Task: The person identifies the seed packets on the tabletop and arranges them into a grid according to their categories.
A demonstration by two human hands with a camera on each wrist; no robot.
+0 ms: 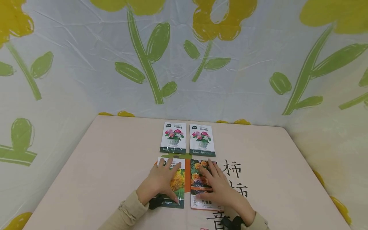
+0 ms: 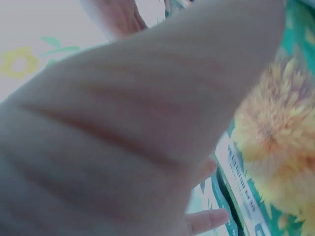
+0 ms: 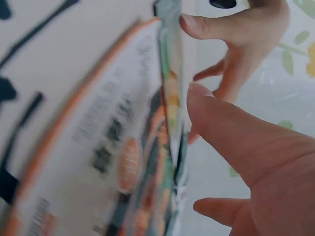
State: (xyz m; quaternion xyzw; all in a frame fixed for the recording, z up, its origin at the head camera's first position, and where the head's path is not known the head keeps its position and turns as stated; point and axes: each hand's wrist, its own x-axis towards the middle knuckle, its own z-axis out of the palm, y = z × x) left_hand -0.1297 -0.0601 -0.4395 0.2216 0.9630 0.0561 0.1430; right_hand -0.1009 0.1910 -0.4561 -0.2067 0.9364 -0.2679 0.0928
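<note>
Four flower seed packets would read as two rows, with my hands on the near pair. My left hand [image 1: 161, 179] rests fingers spread over a yellow-flower seed packet [image 1: 179, 182], hiding its left part. On the orange-marigold seed packet [image 1: 198, 182] lies my right hand [image 1: 220, 190], thumb and fingers apart and fairly straight. The left wrist view shows the yellow-flower packet [image 2: 268, 132] up close, largely behind the hand. In the right wrist view, my right thumb [image 3: 231, 128] is beside the tilted-looking marigold packet [image 3: 118, 128].
Behind the hands lie two matching seed packets, a left one [image 1: 173, 138] and a right one [image 1: 202, 139], with pink flowers in a pot. The pale table cover [image 1: 115, 166] has black characters at right. A flower-printed cloth [image 1: 178, 105] rises behind the table.
</note>
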